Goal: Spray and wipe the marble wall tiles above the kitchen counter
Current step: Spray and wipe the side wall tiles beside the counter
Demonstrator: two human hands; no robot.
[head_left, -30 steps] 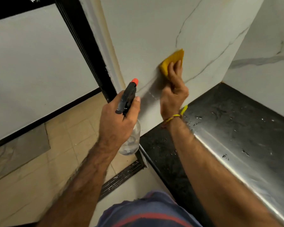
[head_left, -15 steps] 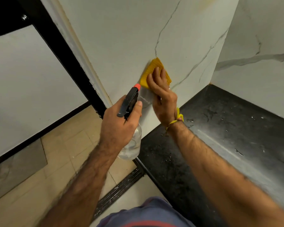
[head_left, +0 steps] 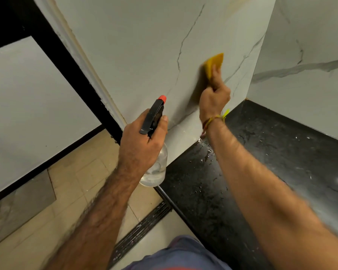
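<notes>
White marble wall tiles [head_left: 144, 55] with thin grey veins rise above the black counter [head_left: 261, 162]. My right hand [head_left: 215, 96] presses a yellow cloth [head_left: 214, 62] flat against the tile, just left of the inner corner; the cloth is blurred by motion. My left hand [head_left: 142, 141] grips a clear spray bottle [head_left: 156, 168] with a black trigger head and an orange nozzle, held in the air beside the wall's outer edge, nozzle pointing up towards the tile. Some liquid sits in the bottle's bottom.
Water droplets speckle the counter near the wall. A second marble wall [head_left: 310, 65] closes the corner on the right. A black door frame [head_left: 66, 61] borders the tiled wall on the left. Beige floor tiles [head_left: 70, 182] and a dark floor grate [head_left: 142, 228] lie below.
My right hand has swept the yellow cloth to the right along the tile, towards the corner. The left hand with the spray bottle has stayed about where it was.
</notes>
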